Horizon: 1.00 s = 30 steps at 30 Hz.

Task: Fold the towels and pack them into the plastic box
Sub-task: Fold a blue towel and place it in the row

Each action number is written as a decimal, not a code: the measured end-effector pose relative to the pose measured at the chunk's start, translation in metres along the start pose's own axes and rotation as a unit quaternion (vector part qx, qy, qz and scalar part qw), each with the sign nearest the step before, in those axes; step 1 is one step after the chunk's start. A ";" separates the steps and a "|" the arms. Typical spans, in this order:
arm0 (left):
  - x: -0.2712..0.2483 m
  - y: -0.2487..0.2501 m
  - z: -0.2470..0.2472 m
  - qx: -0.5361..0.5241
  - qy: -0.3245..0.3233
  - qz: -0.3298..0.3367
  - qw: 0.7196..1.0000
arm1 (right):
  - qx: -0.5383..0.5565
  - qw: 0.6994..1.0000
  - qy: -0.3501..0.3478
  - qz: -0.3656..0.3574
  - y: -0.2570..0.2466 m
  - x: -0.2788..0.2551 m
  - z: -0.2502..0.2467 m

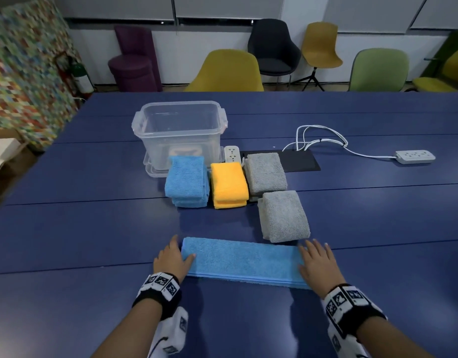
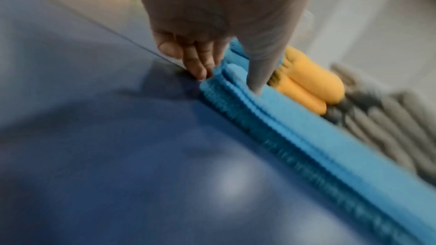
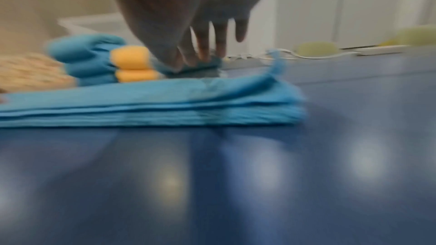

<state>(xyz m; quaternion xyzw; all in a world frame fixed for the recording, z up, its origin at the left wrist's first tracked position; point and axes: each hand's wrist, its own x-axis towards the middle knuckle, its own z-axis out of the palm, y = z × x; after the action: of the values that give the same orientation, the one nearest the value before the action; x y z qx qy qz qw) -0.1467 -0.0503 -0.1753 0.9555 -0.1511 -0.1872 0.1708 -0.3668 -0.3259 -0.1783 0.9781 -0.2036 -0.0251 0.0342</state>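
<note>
A blue towel [image 1: 243, 259], folded into a long strip, lies across the blue table [image 1: 93, 228] in front of me. My left hand [image 1: 173, 259] is at its left end, thumb resting on top, straight fingers [image 2: 200, 70] against the end edge. My right hand [image 1: 317, 262] lies flat with spread fingers at the right end, where a corner of the blue towel [image 3: 276, 66] curls up. Behind stand folded stacks: blue [image 1: 187, 182], yellow [image 1: 229, 184], and two grey towels [image 1: 266, 174] [image 1: 283, 215]. The clear plastic box [image 1: 145, 117] stands open and empty behind the blue stack.
A white socket block [image 1: 232, 153] and a black mat [image 1: 300, 161] lie right of the box. White cables run to a power strip [image 1: 415, 156] at the right. Several chairs [image 1: 225, 71] line the far table edge.
</note>
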 end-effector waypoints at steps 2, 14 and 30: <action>0.005 -0.001 -0.004 -0.084 -0.036 -0.037 0.995 | 0.029 0.996 0.049 -0.062 -0.031 0.010 -0.023; 0.001 -0.017 -0.038 -0.268 0.022 -0.014 0.963 | 0.133 0.962 -0.234 -0.045 -0.171 0.059 -0.051; -0.010 0.032 -0.047 -0.342 -0.075 0.189 0.917 | 0.622 0.756 -0.122 0.166 -0.169 0.083 -0.065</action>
<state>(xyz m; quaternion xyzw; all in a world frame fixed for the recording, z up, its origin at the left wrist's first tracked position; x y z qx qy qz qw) -0.1431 -0.0625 -0.1191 0.7755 -0.2681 -0.2630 0.5075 -0.2200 -0.2003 -0.1297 0.7234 -0.3363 -0.0064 -0.6030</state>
